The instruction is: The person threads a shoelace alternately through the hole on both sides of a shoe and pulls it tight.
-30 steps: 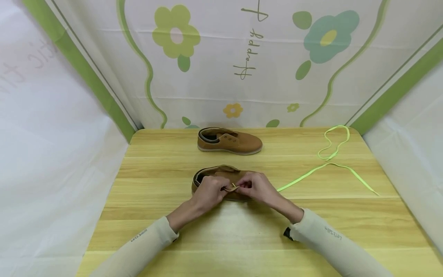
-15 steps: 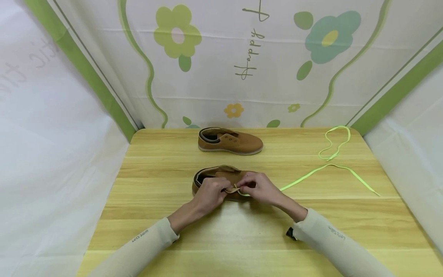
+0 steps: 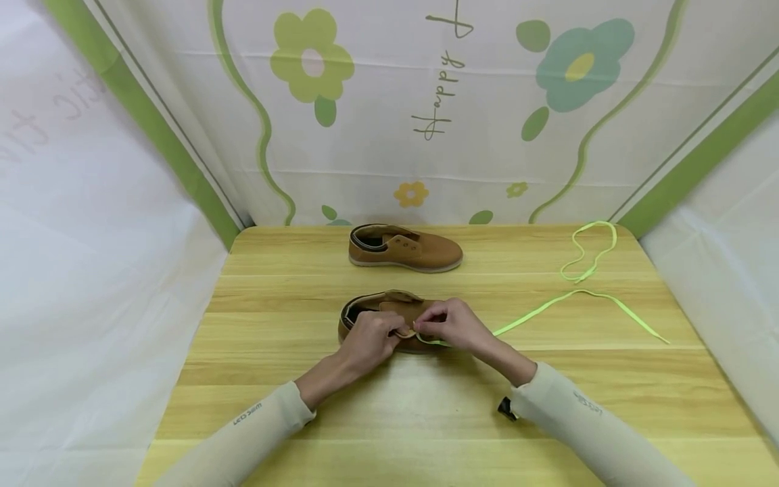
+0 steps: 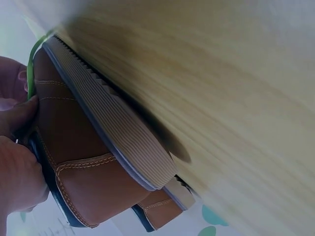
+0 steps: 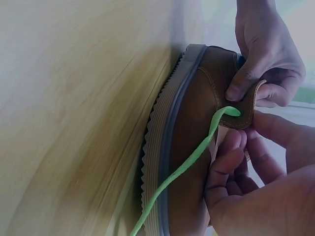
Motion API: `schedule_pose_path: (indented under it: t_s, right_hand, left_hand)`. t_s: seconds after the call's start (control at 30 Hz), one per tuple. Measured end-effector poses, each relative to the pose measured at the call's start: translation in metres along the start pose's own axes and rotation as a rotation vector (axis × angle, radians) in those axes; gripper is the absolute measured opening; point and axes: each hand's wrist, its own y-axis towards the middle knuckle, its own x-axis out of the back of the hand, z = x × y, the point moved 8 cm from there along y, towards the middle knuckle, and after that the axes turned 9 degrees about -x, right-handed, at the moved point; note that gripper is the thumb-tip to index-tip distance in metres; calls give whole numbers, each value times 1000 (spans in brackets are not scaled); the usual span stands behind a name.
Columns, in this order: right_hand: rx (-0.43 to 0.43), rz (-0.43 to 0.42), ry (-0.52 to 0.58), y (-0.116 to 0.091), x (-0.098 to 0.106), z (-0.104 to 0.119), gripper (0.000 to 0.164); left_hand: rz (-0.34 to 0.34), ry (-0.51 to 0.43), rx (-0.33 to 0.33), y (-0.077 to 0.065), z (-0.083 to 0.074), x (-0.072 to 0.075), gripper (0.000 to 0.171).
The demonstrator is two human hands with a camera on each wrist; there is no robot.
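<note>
A brown leather shoe (image 3: 406, 309) stands on the table, toe to the right. My left hand (image 3: 368, 338) grips its near eyelet flap (image 5: 250, 104), thumb on the outer face. A neon green shoelace (image 5: 199, 149) enters an eyelet from the flap's outer side. Behind that flap, the right hand (image 3: 456, 327) pinches at the lace's short end with thumb and forefinger; the tip is mostly hidden in the right wrist view. The lace's long part runs under my right hand and out across the table.
A matching shoe (image 3: 435, 251) without a lace stands behind, toe also right. Another green shoelace (image 3: 613, 238) lies looped at the back right. Fabric walls (image 3: 371, 135) with printed flowers enclose the wooden table (image 3: 255, 406) at the back and sides.
The lace tip stood up bare beside the flap; now my right fingertips have come over it and pinch there. The left hand keeps its grip on the flap, and the shoe stays put.
</note>
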Motion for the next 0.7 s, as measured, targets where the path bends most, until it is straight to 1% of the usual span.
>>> schedule_pose_path:
  t_s: [0.17,0.23,0.3,0.47,0.53,0.6,0.7]
  right_hand:
    - [-35,-10,35,2,0,0,13]
    - [-49,-8,67,2,-1,0,14]
    - [-45,-7,101,3,0,-1,15]
    - [-16,-31,205,5,4,-2,16]
    - [-8,-43,262,6,8,-2,17]
    - [7,-46,314,7,11,-2,19]
    - [4,-47,392,9,18,-3,21]
  left_hand:
    - [7,-28,17,0,2,0,25]
    - [10,-42,31,0,4,1,23]
    - [15,-54,52,1,6,1,22]
    - [39,-101,144,2,15,1,16]
    - [53,-114,176,2,18,0,15]
    - [67,-117,195,3,20,0,14]
    - [79,-116,209,3,22,0,14]
